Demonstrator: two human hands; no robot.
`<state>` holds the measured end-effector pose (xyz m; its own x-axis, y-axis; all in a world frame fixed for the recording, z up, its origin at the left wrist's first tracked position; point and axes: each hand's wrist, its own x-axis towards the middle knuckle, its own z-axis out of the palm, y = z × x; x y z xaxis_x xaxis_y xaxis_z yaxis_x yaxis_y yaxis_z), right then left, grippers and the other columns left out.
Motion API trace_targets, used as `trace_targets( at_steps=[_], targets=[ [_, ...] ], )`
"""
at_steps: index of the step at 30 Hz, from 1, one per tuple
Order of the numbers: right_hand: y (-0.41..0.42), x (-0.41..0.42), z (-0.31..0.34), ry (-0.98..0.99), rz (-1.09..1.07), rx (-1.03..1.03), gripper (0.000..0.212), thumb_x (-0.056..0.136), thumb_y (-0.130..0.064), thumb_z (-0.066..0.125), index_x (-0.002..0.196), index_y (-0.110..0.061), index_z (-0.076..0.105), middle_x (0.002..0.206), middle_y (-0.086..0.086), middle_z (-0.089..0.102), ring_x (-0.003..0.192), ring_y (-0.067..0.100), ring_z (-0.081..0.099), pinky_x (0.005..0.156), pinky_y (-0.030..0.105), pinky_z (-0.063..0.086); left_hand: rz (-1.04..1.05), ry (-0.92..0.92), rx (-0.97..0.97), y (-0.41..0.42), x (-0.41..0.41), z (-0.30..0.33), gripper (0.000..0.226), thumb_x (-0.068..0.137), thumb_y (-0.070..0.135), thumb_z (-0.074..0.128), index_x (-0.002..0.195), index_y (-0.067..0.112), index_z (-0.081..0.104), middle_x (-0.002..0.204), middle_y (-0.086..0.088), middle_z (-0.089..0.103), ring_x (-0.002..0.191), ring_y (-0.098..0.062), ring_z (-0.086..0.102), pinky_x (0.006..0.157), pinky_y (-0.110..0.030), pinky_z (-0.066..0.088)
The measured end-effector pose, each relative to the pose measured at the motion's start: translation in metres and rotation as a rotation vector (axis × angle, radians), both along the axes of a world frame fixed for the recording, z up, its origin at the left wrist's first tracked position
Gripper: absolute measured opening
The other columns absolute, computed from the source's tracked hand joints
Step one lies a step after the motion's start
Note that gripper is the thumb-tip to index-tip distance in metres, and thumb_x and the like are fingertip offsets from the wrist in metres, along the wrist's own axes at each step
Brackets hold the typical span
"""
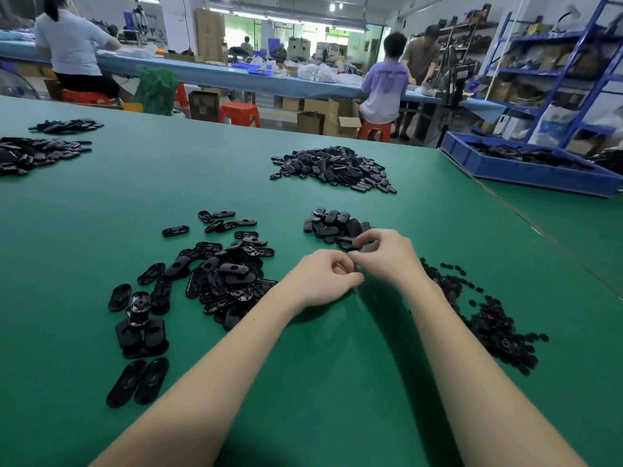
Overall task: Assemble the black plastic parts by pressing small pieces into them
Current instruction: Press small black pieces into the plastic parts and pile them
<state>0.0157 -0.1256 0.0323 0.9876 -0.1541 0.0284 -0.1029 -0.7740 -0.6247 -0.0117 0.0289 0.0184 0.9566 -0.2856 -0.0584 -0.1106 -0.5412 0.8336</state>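
- Head view: a green table (101, 210) fills the lower part of the frame, with both bare forearms reaching out over it from the bottom edge.
- The left hand (325, 278) rests low over the table with its fingers curled inward toward the thumb; whatever it pinches is hidden by the fingers, so I cannot tell if it holds a part.
- The right hand (387, 252) sits just beside it, fingertips touching those of the left hand, thumb and forefinger closed together on something small and dark, possibly one of the small pieces.
- A loose pile of oval black parts (219, 274) lies left of the left hand, many showing their hollow undersides.
- A few more oval parts lie apart near the left forearm, among them a short stack (140, 326) and a pair side by side (138, 382).
- A pile of small pieces (495, 325) spreads right of the right forearm.
- A small heap of smooth black parts (337, 225) lies just beyond the right hand.
- A larger heap (333, 168) sits farther back, mid-table.
- A blue tray (526, 170) of black parts stands at the far right.
- Seated and standing people work at a long blue bench (209, 77) behind.
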Motion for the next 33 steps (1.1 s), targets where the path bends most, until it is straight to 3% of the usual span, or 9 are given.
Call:
trace_targets(
  at_steps=[4,10,16,19,23,27,33],
  targets=[
    [0.0,-0.016,-0.012,-0.012,0.032,0.048,0.008,0.09,-0.033,0.064,0.09,-0.034,0.073,0.095,-0.007,0.075,0.097,0.019,0.068,0.091,0.039,0.056,-0.057,-0.033,0.079,0.005,-0.001,0.005,0.011,0.088,0.037,0.068,0.093,0.027,0.069,0.093,0.008,0.073,0.086,-0.01,0.066,0.075,-0.022,0.049],
    [0.002,-0.022,-0.011,0.013,0.065,-0.008,0.01,0.089,-0.04,0.065,0.092,-0.035,0.073,0.097,-0.012,0.073,0.096,0.016,0.066,0.085,0.033,0.055,-0.2,-0.042,0.162,0.029,0.0,0.029,0.012,0.093,0.039,0.065,0.095,0.029,0.072,0.087,0.009,0.076,0.08,-0.005,0.07,0.081,-0.027,0.054],
    [0.011,-0.023,-0.009,0.006,0.12,-0.019,0.01,0.089,-0.039,0.065,0.092,-0.035,0.074,0.093,-0.017,0.072,0.096,0.014,0.066,0.081,0.03,0.052,-0.089,-0.063,0.192,0.075,0.008,0.049,0.014,0.094,0.031,0.064,0.089,0.024,0.075,0.088,0.014,0.076,0.084,-0.007,0.073,0.083,-0.032,0.057],
    [0.019,-0.024,-0.008,-0.018,0.184,0.013,0.008,0.088,-0.037,0.065,0.088,-0.035,0.073,0.09,-0.019,0.071,0.094,0.012,0.066,0.083,0.031,0.054,-0.048,-0.088,0.34,0.095,0.012,0.051,0.014,0.093,0.03,0.064,0.086,0.029,0.075,0.083,0.018,0.074,0.082,-0.007,0.069,0.085,-0.032,0.056],
    [0.028,-0.025,-0.009,0.008,0.269,0.016,0.008,0.088,-0.037,0.066,0.085,-0.037,0.073,0.088,-0.019,0.071,0.093,0.009,0.065,0.088,0.034,0.055,-0.12,-0.03,0.51,0.105,0.013,0.051,0.007,0.09,0.028,0.07,0.087,0.033,0.075,0.091,0.017,0.074,0.092,-0.005,0.068,0.093,-0.028,0.052],
    [0.032,-0.026,-0.01,0.037,0.308,-0.012,0.009,0.088,-0.039,0.066,0.086,-0.036,0.074,0.087,-0.02,0.071,0.093,0.007,0.065,0.089,0.034,0.055,-0.127,-0.023,0.609,0.101,0.014,0.044,0.01,0.085,0.025,0.073,0.086,0.035,0.075,0.088,0.018,0.071,0.085,-0.001,0.064,0.08,-0.023,0.049],
    [0.035,-0.027,-0.009,0.034,0.321,-0.013,0.01,0.088,-0.04,0.066,0.084,-0.037,0.074,0.087,-0.02,0.072,0.094,0.009,0.065,0.091,0.036,0.055,-0.094,-0.028,0.577,0.099,0.016,0.039,0.012,0.08,0.022,0.077,0.078,0.034,0.075,0.071,0.023,0.07,0.063,0.013,0.058,0.064,-0.015,0.042]
  ],
)
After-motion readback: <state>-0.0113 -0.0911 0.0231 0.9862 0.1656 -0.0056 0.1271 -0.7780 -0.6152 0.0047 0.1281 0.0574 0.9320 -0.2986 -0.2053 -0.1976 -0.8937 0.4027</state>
